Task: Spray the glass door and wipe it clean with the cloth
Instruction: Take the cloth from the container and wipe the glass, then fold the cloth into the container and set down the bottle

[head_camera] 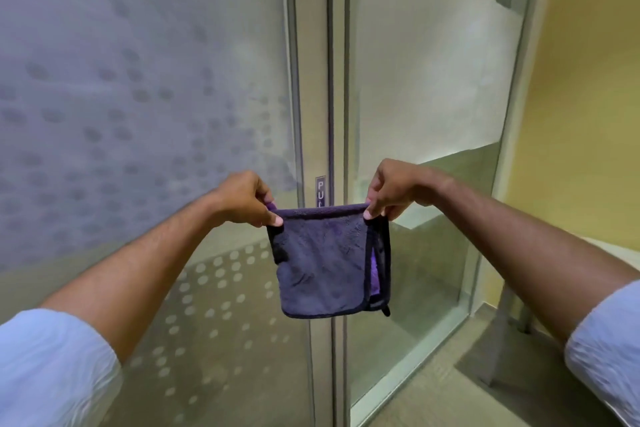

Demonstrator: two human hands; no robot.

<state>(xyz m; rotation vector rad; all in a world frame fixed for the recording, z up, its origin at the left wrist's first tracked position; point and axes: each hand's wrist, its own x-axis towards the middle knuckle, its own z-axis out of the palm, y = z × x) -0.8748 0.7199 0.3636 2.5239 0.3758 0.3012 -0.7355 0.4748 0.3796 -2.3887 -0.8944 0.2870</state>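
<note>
both hands hold the folded purple cloth (323, 263) up near the glass door (138, 97), the left hand (247, 199) pinching its left top corner and the right hand (391, 191) its right. likely readying it for wiping; next it must press flat on the glass. no spray bottle shows. a blurred door sign (320, 191) sits behind.

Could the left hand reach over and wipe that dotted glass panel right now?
Probably yes: nothing stands between the left hand and the dotted glass panel. But both hands pinch the cloth; the right hand must release first.
</note>
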